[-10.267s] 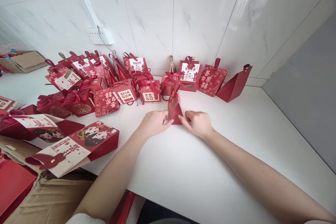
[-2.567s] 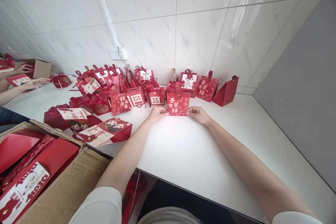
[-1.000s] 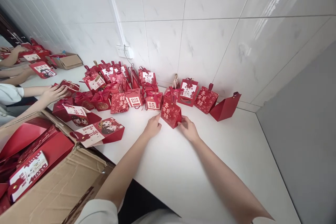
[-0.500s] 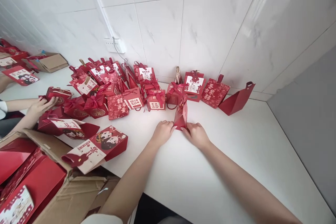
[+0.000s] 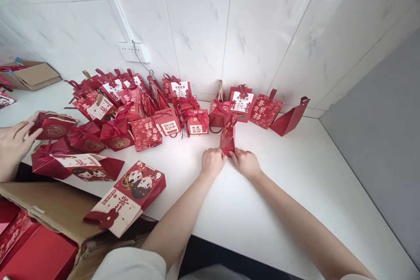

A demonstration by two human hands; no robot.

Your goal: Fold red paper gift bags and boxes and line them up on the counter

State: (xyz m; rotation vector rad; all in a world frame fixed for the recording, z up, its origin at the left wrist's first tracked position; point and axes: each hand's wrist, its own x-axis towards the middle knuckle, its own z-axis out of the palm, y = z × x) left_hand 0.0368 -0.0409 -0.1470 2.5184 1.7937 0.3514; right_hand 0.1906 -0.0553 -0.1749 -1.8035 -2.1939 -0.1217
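Between my hands a small red gift box [image 5: 229, 136] stands on the white table, narrow at the top and wider at its base. My left hand [image 5: 213, 160] grips its lower left edge with curled fingers. On the other side my right hand [image 5: 246, 162] pinches the lower right edge, thumb against the box. Just behind it are a red box with a ribbon bow [image 5: 219, 114] and a red box with a white printed card [image 5: 242, 103]. Farther right stand a patterned red box [image 5: 266, 109] and a plain red triangular box [image 5: 290, 119].
Many red gift boxes crowd the left, including one with cartoon figures [image 5: 139, 183]. A cardboard carton [image 5: 62, 201] of red boxes sits at lower left. Another person's hand [image 5: 16, 144] touches a red box [image 5: 54, 124]. A wall socket [image 5: 133, 52] is above the table.
My view has shifted a little to the left-hand items' right edge. My hands still hold the small box at its base. The other person's hand appears larger and closer at the left.
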